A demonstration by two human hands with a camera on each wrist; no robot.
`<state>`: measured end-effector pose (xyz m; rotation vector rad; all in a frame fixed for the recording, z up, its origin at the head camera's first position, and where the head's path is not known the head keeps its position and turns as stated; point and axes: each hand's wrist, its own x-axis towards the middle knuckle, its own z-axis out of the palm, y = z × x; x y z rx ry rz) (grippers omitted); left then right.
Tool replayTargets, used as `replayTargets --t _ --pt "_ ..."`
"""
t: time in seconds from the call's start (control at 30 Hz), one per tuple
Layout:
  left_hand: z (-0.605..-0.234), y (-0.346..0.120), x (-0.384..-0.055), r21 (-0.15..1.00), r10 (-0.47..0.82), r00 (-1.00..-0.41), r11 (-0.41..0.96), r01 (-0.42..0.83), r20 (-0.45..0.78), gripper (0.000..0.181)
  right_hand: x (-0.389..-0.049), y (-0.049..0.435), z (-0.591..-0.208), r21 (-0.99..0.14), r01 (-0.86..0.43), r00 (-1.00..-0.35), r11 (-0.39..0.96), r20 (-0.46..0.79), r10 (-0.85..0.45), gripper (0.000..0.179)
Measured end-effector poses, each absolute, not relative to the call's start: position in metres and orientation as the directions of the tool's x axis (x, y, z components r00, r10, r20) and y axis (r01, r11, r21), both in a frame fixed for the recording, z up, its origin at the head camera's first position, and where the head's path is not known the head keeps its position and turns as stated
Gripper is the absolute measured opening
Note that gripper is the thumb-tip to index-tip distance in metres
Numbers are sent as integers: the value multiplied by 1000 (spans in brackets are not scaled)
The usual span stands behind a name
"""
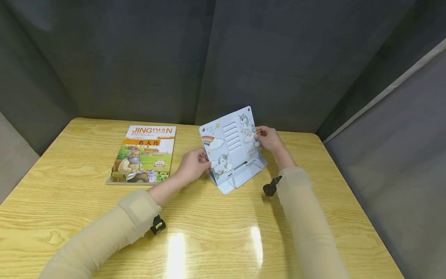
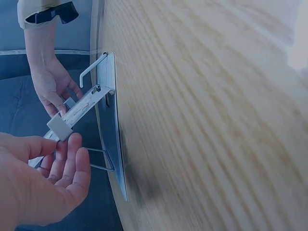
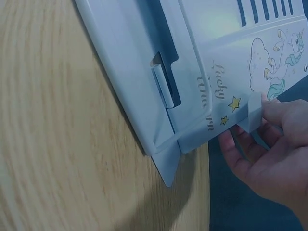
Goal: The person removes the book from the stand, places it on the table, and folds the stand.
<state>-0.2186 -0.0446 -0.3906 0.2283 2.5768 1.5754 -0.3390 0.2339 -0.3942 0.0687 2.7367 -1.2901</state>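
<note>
A pale metal book stand (image 1: pixel 228 149) printed with unicorns stands on the table, its back plate raised and tilted over a flat base. At its left edge my left hand (image 1: pixel 193 164) pinches the side; the left wrist view shows the thumb and fingertips at a small folded side tab (image 2: pixel 59 127). My right hand (image 1: pixel 270 138) holds the opposite edge, its thumb at the other side tab (image 3: pixel 254 113) and its fingers behind the plate. Wire page holders (image 2: pixel 92 70) stick out at the stand's lower front.
A picture-covered book (image 1: pixel 143 155) lies flat to the left of the stand. The wooden table (image 1: pixel 216 240) reaches back to dark grey curtains (image 1: pixel 139 58), with grey panels at both sides. Small black cameras sit at both wrists.
</note>
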Motion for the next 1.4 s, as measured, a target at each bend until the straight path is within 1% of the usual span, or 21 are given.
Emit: replayTargets --t 0.13,0.27,0.37,0.5,0.6,0.87,1.07,1.2,1.3,1.4 --pt "-391 -46 -221 904 209 -977 425 42 -53 9 -336 233 -394 -745 84 -993 661 -116 -4 40" --pt "-389 -50 -227 897 242 -969 438 63 -50 14 -330 233 -393 -707 25 -998 707 -60 -25 43" --pt "-381 -55 -231 892 237 -971 446 72 -41 26 -323 231 -394 -690 -14 -999 723 -22 -41 51" --pt "-367 -64 -239 928 216 -975 371 36 -48 47 -314 224 -396 -707 -42 -999 706 22 -37 67" --pt "-357 -70 -244 948 218 -976 315 43 -28 53 -306 218 -396 -710 -54 -998 702 60 -16 75" --pt "-346 -84 -261 957 310 -948 251 145 63 53 -284 203 -391 -714 -71 -996 697 90 -10 77" --pt "-345 -89 -271 945 381 -922 271 182 69 48 -269 187 -392 -723 -110 -991 683 134 -18 82" --pt "-345 -90 -277 946 420 -903 250 206 86 43 -263 179 -394 -710 -145 -986 689 158 -44 80" --pt "-346 -91 -280 948 437 -895 237 215 94 39 -261 175 -395 -702 -133 -989 700 141 -46 80" --pt "-346 -92 -280 947 444 -891 240 215 90 36 -259 172 -395 -703 -95 -994 705 100 -35 80"
